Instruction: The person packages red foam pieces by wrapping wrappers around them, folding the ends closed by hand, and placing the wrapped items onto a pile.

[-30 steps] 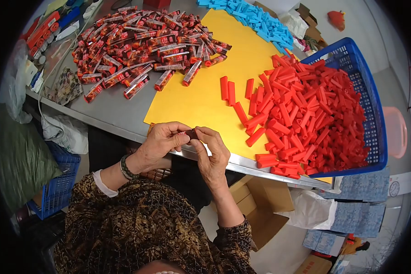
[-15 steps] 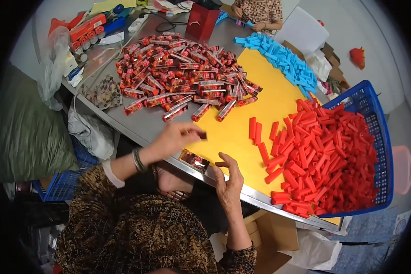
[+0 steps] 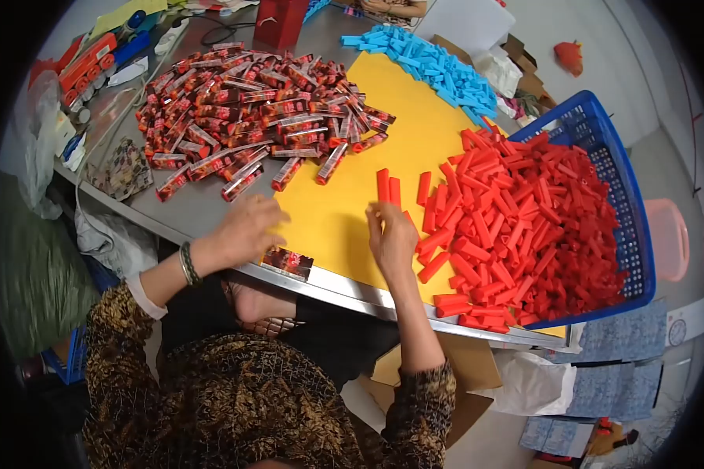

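Observation:
My left hand hovers at the near table edge, its fingers bent and apart, with nothing visible in them. Just beyond its fingers lie wrapped tubes with dark red printed film, part of a big heap. Below its fingertips a flat printed wrapper lies by the metal edge. Over the yellow sheet, my right hand has its thumb and fingers curved and apart at the near ends of loose red plastic tubes. One red tube is partly hidden behind that hand; whether the fingers touch it is unclear.
A blue basket tipped at the right spills a red tube pile onto the table. Blue tubes lie at the back, near another person's arm. A dark red box stands behind the wrapped heap.
The view has shifted, so the table appears farther left and up. My right hand has moved from beside the flat wrapper to the red tubes. My left hand no longer shows a small dark piece.

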